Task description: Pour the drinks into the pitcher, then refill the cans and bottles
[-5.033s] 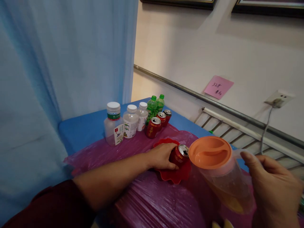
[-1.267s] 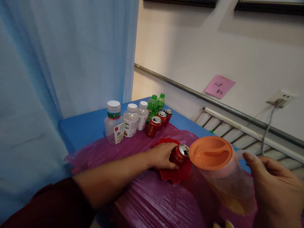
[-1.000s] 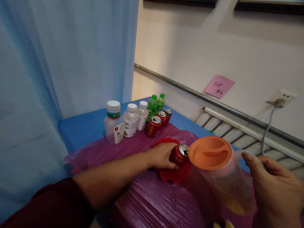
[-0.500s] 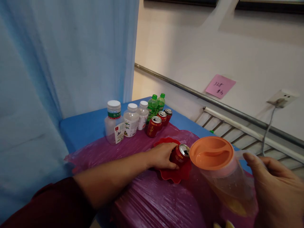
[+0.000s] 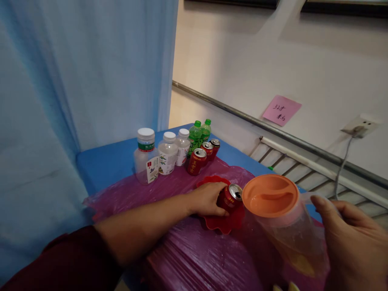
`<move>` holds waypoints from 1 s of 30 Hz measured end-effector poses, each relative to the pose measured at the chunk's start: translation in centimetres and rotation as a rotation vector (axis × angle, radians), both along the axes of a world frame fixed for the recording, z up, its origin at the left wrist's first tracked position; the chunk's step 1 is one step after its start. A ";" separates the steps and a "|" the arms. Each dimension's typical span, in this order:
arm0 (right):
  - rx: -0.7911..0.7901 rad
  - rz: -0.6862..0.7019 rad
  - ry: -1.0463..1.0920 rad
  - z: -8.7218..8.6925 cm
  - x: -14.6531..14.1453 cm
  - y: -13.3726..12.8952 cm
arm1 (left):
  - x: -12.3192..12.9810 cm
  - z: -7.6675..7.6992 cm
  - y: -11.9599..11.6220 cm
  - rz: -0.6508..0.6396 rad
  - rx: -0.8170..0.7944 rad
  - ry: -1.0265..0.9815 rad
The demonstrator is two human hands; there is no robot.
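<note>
Over purple plastic (image 5: 200, 258), two hands (image 5: 207, 199) (image 5: 354, 242) grip: left, one can (image 5: 229, 197); right, one pitcher (image 5: 292, 236); five bottles (image 5: 167, 158) beyond.

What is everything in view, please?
Table: 1, blue, centre
Sheet: 1, purple, on table
Dish: 1, red, on sheet
Held can: 1, red, at dish
Pitcher: 1, clear, orange-lidded, right
Standing cans: 3, red, behind dish
White-capped bottles: 3, clear, left rear
Green bottles: 2, green, rear
Unclear tips: 2, yellow, bottom
Curtain: 1, blue, left
Note: 1, pink, wall
Frames: 2, dark, top
Rail: 1, grey, wall
Slats: several, white, below rail
Outlet: 1, white, wall
Sleeve: 1, maroon, left
Left hand: 1, on held can
Right hand: 1, on pitcher
</note>
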State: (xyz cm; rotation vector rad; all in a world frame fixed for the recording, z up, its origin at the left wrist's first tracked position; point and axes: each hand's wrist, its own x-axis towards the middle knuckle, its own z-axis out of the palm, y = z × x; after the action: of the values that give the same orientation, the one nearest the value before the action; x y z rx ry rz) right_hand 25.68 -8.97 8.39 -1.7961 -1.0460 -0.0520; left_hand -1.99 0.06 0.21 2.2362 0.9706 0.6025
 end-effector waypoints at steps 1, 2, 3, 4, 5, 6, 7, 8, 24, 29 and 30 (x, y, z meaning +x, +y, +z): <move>0.004 0.006 -0.006 -0.1 0.1 0.0 | 0.0 0.0 0.0 -0.003 0.000 -0.006; 0.009 0.013 -0.013 -0.3 0.2 0.0 | 0.0 0.0 0.0 -0.005 0.000 -0.011; 0.019 0.020 -0.019 -0.4 0.3 0.0 | 0.0 0.0 0.0 -0.007 0.000 -0.016; 0.028 0.024 -0.024 -0.5 0.4 0.0 | 0.0 0.0 0.0 -0.007 0.000 -0.020; 0.032 0.025 -0.026 -0.6 0.4 0.0 | 0.0 0.0 0.0 -0.006 -0.001 -0.024; 0.028 0.021 -0.027 -0.6 0.4 0.0 | 0.0 0.1 0.0 -0.005 -0.003 -0.027; 0.022 0.015 -0.030 -0.6 0.4 0.1 | 0.0 0.1 0.0 -0.004 -0.005 -0.031; 0.014 0.008 -0.032 -0.5 0.3 0.0 | 0.0 0.1 0.0 -0.003 -0.007 -0.034; -0.009 0.004 -0.047 0.3 -0.2 -0.2 | 0.0 0.2 0.0 -0.005 -0.018 -0.002; 0.013 0.020 -0.052 -0.3 0.1 -0.1 | 0.1 0.1 0.0 -0.002 -0.014 -0.012; 0.011 0.025 -0.057 -0.3 0.2 -0.1 | 0.1 0.1 0.1 -0.001 -0.013 -0.014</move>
State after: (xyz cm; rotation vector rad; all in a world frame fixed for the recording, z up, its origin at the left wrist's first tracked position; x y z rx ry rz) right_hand 25.93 -9.06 8.05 -1.7801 -1.1062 -0.0947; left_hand -1.92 0.12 0.28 2.2184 0.9636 0.6093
